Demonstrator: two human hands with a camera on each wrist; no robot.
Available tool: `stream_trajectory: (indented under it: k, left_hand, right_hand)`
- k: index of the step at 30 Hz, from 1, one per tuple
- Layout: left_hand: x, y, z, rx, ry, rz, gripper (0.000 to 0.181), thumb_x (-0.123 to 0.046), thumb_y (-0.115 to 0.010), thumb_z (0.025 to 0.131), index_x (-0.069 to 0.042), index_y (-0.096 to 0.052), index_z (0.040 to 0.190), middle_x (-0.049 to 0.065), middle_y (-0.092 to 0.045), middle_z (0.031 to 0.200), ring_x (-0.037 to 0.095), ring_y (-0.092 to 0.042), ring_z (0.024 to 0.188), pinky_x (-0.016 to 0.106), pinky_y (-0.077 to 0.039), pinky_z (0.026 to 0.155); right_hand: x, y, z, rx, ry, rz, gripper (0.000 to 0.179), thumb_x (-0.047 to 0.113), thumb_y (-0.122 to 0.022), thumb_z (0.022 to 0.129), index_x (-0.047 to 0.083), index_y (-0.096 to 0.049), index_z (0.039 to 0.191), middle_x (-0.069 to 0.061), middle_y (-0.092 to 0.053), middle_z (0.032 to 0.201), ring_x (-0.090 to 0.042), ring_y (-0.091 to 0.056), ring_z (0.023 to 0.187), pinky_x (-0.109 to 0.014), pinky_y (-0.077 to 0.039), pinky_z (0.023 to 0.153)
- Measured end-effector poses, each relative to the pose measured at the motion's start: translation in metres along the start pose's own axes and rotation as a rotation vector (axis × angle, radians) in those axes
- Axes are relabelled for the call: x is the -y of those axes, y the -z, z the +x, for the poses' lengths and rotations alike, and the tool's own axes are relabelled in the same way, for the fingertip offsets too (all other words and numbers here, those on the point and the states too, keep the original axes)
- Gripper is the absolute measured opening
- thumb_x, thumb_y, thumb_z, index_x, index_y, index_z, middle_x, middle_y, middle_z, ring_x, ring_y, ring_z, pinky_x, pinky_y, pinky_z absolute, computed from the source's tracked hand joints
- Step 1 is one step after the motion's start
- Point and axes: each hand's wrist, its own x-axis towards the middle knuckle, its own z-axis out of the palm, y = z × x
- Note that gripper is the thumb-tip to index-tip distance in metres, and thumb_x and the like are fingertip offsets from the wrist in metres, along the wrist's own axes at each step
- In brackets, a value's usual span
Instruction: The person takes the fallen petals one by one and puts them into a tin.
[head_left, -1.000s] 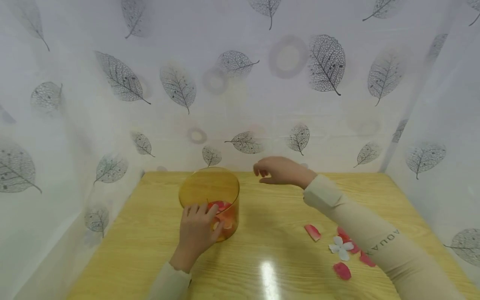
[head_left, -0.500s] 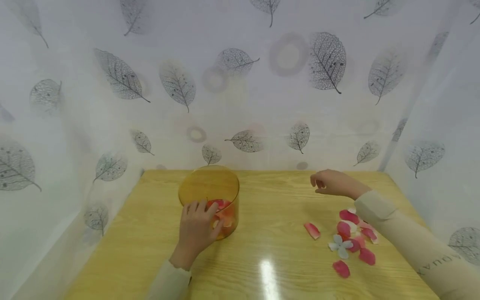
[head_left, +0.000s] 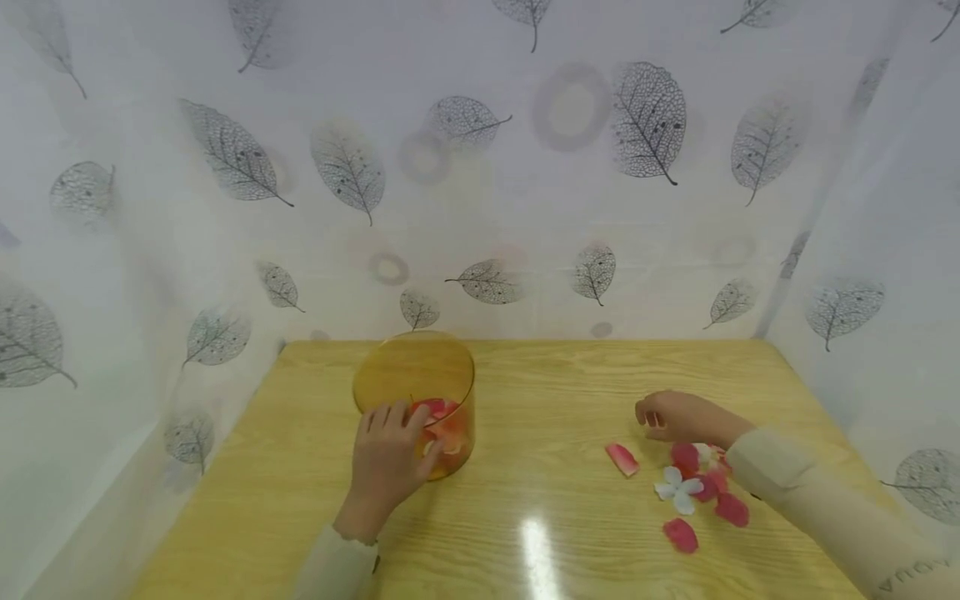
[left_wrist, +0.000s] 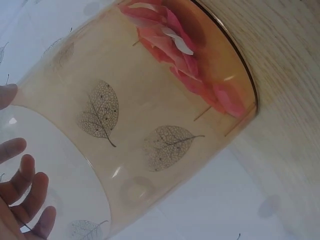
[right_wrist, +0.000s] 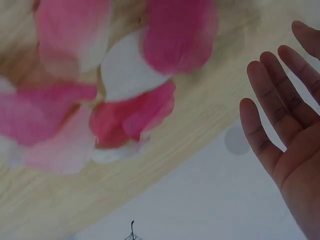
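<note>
In the head view, an amber see-through container point(head_left: 414, 367) stands on the table with red and pink petals point(head_left: 441, 408) at its bottom. My left hand point(head_left: 386, 457) is at its near rim, fingers loosely bent; in the left wrist view the fingertips point(left_wrist: 37, 187) lie over the mouth, not visibly curled round the wall. Whether they touch it, I cannot tell. On the right, my right hand point(head_left: 686, 415) hovers just behind a scatter of pink petals point(head_left: 731, 508) and a white flower point(head_left: 678, 489). Its fingers point(right_wrist: 275, 95) are spread and hold nothing in the right wrist view.
One pink petal point(head_left: 622, 459) lies apart, left of the scatter. The pale wood table point(head_left: 540, 400) ends at a white sheet point(head_left: 525, 208) printed with leaves, which also closes off both sides. A bright reflection lies near the front.
My right hand has moved from near the container rightward, then down toward the scattered petals. My left hand and the container have stayed in place.
</note>
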Motion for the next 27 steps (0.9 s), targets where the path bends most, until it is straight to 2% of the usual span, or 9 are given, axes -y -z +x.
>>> stream_trajectory:
  k: [4,8,11,17,23,27]
  left_hand:
    - [0.001,-0.001,-0.001,-0.007,0.002,-0.007,0.044,-0.041,-0.08,0.062,-0.014,-0.062,0.091,0.007,-0.061,0.079,0.027,-0.059,0.075,0.043,-0.048,0.073]
    - [0.001,-0.002,-0.001,-0.019,0.003,-0.02,0.042,-0.04,-0.081,0.062,-0.014,-0.062,0.089,0.007,-0.061,0.078,0.027,-0.059,0.073,0.043,-0.048,0.073]
    - [0.001,-0.003,-0.002,-0.019,0.0,-0.018,0.041,-0.04,-0.08,0.063,-0.014,-0.062,0.088,0.006,-0.061,0.077,0.026,-0.059,0.073,0.043,-0.048,0.073]
    - [0.001,-0.004,-0.004,-0.028,-0.002,-0.02,0.038,-0.039,-0.079,0.064,-0.015,-0.063,0.088,0.005,-0.06,0.077,0.025,-0.058,0.072,0.042,-0.047,0.073]
    - [0.0,-0.004,-0.004,-0.033,-0.005,-0.012,0.037,-0.039,-0.079,0.064,-0.015,-0.063,0.087,0.005,-0.059,0.076,0.025,-0.058,0.071,0.042,-0.046,0.073]
    - [-0.001,-0.003,-0.004,-0.035,-0.006,-0.016,0.038,-0.038,-0.08,0.063,-0.015,-0.063,0.087,0.005,-0.06,0.076,0.025,-0.058,0.071,0.042,-0.046,0.073]
  right_hand:
    - [0.016,-0.016,0.005,0.01,0.016,0.035,0.016,0.015,-0.071,0.08,0.011,-0.063,0.092,0.005,-0.058,0.083,-0.007,-0.053,0.072,-0.024,-0.046,0.062]
    - [0.026,-0.027,0.013,0.04,-0.045,0.063,0.028,0.022,-0.075,0.075,0.014,-0.063,0.099,0.008,-0.057,0.087,-0.005,-0.053,0.074,-0.024,-0.046,0.065]
    - [0.03,-0.031,0.016,0.049,-0.054,0.07,0.031,0.021,-0.077,0.07,0.017,-0.063,0.097,0.01,-0.055,0.084,-0.003,-0.051,0.071,-0.023,-0.045,0.063]
    - [0.032,-0.033,0.02,0.045,-0.008,0.057,0.024,0.008,-0.072,0.067,0.019,-0.062,0.086,0.012,-0.053,0.074,0.0,-0.043,0.064,-0.02,-0.04,0.058]
    - [0.033,-0.033,0.022,0.051,-0.009,0.075,0.025,-0.002,-0.067,0.068,0.018,-0.063,0.084,0.011,-0.053,0.07,-0.001,-0.04,0.061,-0.019,-0.038,0.055]
    - [0.036,-0.03,0.023,0.029,0.037,0.041,0.026,-0.007,-0.065,0.07,0.016,-0.063,0.081,0.011,-0.053,0.067,-0.001,-0.04,0.06,-0.018,-0.038,0.054]
